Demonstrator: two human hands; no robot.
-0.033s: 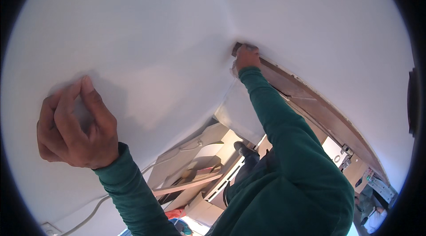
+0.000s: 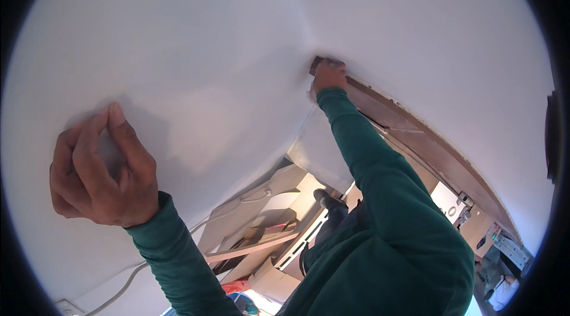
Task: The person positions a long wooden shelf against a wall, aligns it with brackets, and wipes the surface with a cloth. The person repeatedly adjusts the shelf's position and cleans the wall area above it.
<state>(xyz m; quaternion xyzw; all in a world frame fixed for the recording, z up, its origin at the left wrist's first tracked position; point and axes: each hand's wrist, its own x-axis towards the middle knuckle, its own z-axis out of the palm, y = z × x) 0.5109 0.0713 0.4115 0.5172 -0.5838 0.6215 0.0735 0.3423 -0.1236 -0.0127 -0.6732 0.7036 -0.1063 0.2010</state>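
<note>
My left hand (image 2: 107,167) is against the white wall (image 2: 196,90) on the left, with thumb and index fingertips pinched together and the other fingers curled. Nothing shows between those fingertips. My right hand (image 2: 331,76) reaches up to the corner where two white walls meet, at the end of a brown wooden ledge (image 2: 415,125). Its fingers are closed round a small dark brown block-like piece (image 2: 316,66), pressed to the corner. Most of that piece is hidden by the hand, so its exact kind cannot be made out.
Below are a tilted wooden strip (image 2: 252,248), boards and cardboard pieces. A grey cable (image 2: 122,286) runs along the wall from a white socket (image 2: 68,307). My shoe (image 2: 321,198) shows low down. Another person (image 2: 502,283) is at the lower right, and a dark object (image 2: 552,138) at the right edge.
My right hand and forearm have shifted very slightly to the left. My left hand stays in place, and the grips look the same.
</note>
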